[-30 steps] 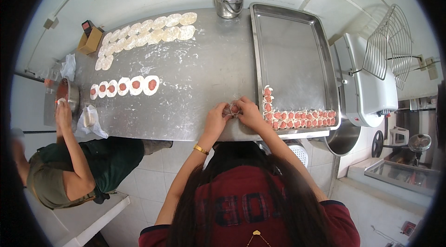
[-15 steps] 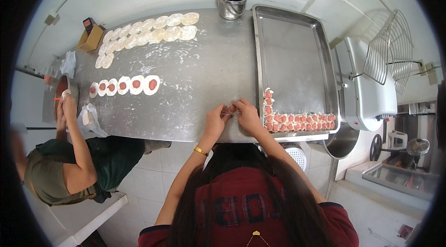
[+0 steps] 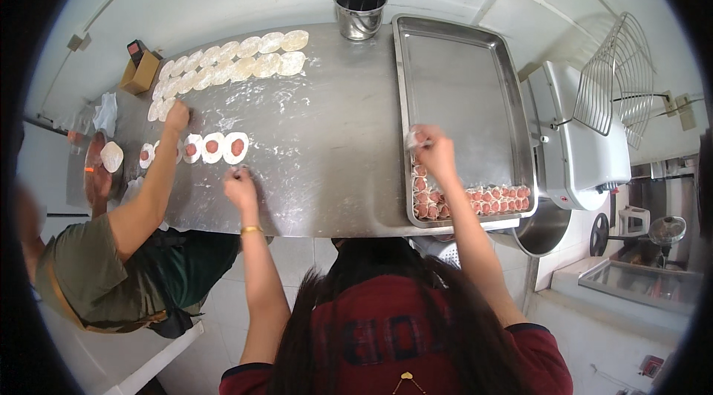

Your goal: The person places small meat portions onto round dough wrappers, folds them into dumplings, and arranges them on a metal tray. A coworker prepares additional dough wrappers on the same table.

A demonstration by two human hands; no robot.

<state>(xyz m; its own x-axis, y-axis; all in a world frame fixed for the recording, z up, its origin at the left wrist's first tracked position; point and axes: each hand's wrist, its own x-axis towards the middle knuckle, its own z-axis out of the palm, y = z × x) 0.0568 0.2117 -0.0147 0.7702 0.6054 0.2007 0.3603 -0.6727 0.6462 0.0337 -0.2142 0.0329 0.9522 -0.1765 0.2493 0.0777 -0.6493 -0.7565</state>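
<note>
My left hand (image 3: 240,188) is just below the nearest filled wrapper (image 3: 236,148), its fingers curled together, with nothing visible in them. That wrapper is a flat white dough round with pink meat filling, the right end of a short row. At the left edge of the large metal tray (image 3: 399,83), my right hand (image 3: 434,148) pinches a small dumpling (image 3: 417,139), blurred and partly covered by the fingers. Below it, formed dumplings (image 3: 486,202) with pink tops stand packed along the tray's near edge and up its left corner.
On my left, a co-worker's hand (image 3: 177,116) reaches over the filled row to plain dough rounds (image 3: 245,67); their other hand is by a bowl (image 3: 94,161), a round (image 3: 112,157) nearby. A steel bucket (image 3: 360,24) stands behind; a white machine (image 3: 575,128) is right of the tray.
My hands have parted: the right carried the dumpling into the tray, the left moved left to the filled row. The co-worker's arm has stretched to the plain rounds. The view shifted slightly.
</note>
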